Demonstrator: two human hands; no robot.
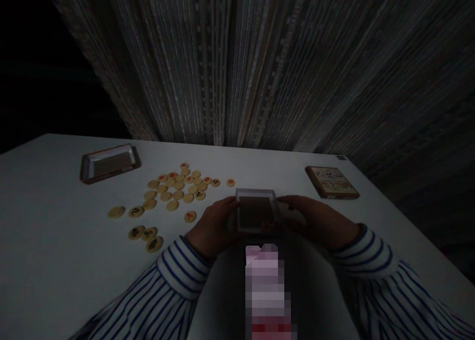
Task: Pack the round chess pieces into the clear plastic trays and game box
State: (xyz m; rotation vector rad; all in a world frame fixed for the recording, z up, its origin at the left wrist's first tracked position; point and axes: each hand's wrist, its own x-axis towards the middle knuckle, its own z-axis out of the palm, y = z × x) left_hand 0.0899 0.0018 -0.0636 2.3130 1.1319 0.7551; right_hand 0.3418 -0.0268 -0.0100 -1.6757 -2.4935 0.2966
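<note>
Squarish open-topped box [255, 212], pale-rimmed, dark inside; left grip [215, 223], right grip [321, 221] pinching its sides.

- The left hand [217, 226] has a spread of game pieces [179, 185] in front of it and to its left, barring a low sweep that way.
- A wide lane of tabletop [55, 231] runs along the left, outside the pieces.
- The open box [84, 172] blocks that lane's far end.
- Beyond the right hand [322, 220] stands a decorated box [333, 182]; a passage leads between it and the held tray [256, 192].
- A curtain [222, 72] walls off the far edge.
</note>
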